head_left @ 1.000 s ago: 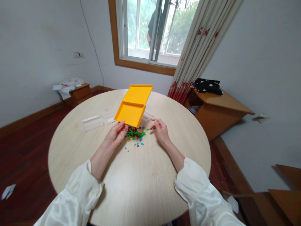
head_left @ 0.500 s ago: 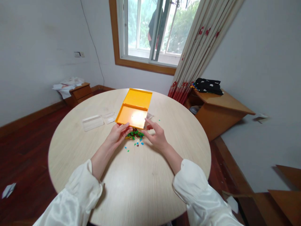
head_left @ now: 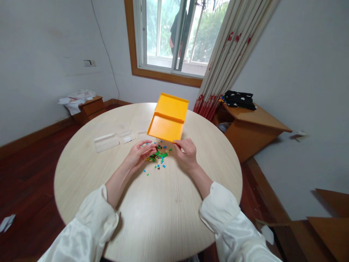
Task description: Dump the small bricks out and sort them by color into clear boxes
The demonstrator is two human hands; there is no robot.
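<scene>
Box (head_left: pixel 167 126) is changing hands: right hand (head_left: pixel 187 152) is pinching its near-right corner; left hand (head_left: pixel 138 155), now freed, is curving half-open, seemingly empty, just short of the box.

On my feed, left sleeve (head_left: pixel 79 229) and right sleeve (head_left: pixel 236 229) match, off-white | I read the fabric as satiny, glossy highlights along its folds | cut loose and full, softly creased | cuffs (head_left: pixel 95 207) puffed and rounded, ending well short of the wrists (head_left: pixel 194 167) | forearms (head_left: pixel 120 187) bare beyond them | left hand (head_left: pixel 138 157) and right hand (head_left: pixel 187 153) bare too
</scene>
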